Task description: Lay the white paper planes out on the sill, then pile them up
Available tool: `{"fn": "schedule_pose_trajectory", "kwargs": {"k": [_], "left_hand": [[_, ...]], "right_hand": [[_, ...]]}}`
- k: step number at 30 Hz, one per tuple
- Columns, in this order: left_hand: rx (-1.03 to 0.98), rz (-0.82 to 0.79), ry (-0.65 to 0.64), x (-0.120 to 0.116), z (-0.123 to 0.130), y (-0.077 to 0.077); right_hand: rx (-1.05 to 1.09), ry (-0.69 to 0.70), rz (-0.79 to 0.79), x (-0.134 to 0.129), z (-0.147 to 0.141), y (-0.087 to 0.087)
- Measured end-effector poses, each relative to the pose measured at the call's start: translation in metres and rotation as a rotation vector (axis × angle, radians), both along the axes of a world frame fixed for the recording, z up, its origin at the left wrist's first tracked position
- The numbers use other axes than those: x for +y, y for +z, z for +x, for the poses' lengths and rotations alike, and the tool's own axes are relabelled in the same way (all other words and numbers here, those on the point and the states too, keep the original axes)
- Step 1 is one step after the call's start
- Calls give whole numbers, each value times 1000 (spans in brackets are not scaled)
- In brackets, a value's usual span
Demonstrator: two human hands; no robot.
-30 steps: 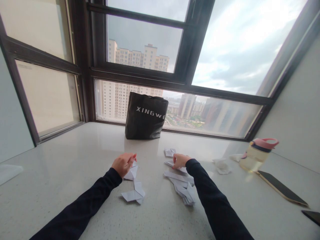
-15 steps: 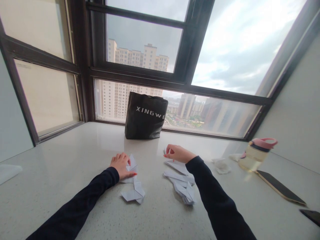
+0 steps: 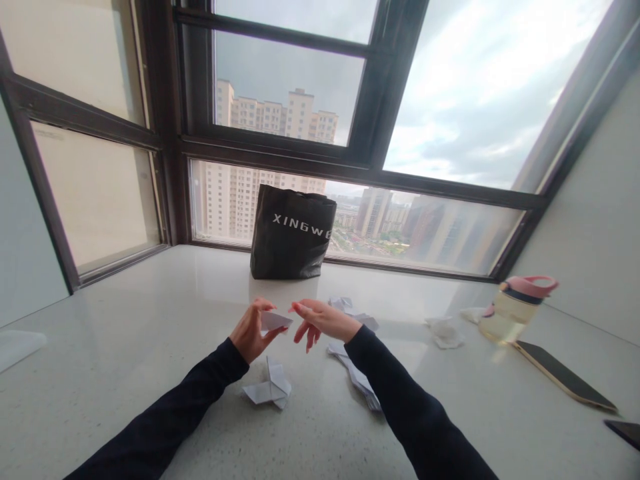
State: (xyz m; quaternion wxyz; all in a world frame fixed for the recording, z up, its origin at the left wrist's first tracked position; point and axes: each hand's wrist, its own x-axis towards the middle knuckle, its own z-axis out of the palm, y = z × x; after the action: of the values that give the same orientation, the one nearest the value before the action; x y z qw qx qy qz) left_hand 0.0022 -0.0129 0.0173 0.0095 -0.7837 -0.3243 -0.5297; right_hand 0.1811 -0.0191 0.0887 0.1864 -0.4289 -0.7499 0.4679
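Paper (image 3: 274, 323) edge-pinched in left hand (image 3: 251, 331), right hand (image 3: 325, 320) slightly apart

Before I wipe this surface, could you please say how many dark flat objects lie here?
2: a gold-edged object beside the bottle, and a second object cut off at the right edge.

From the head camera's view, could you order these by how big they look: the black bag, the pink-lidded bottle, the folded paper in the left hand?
1. Black bag, clearly largest
2. Pink-lidded bottle
3. Folded paper in the left hand, partly covered by fingers
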Motion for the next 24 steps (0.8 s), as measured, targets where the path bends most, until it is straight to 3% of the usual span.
{"fn": "schedule_pose_trajectory", "kwargs": {"k": [3, 8, 15, 24], "left_hand": [[108, 103, -87, -5, 4, 1], [182, 202, -72, -8, 4, 1], [312, 256, -87, -10, 5, 4], [235, 419, -12, -13, 1, 15]], "right_hand": [[62, 14, -82, -1, -9, -5], [149, -92, -43, 2, -9, -9], [262, -100, -35, 5, -2, -7], [365, -36, -114, 2, 4, 0]]}}
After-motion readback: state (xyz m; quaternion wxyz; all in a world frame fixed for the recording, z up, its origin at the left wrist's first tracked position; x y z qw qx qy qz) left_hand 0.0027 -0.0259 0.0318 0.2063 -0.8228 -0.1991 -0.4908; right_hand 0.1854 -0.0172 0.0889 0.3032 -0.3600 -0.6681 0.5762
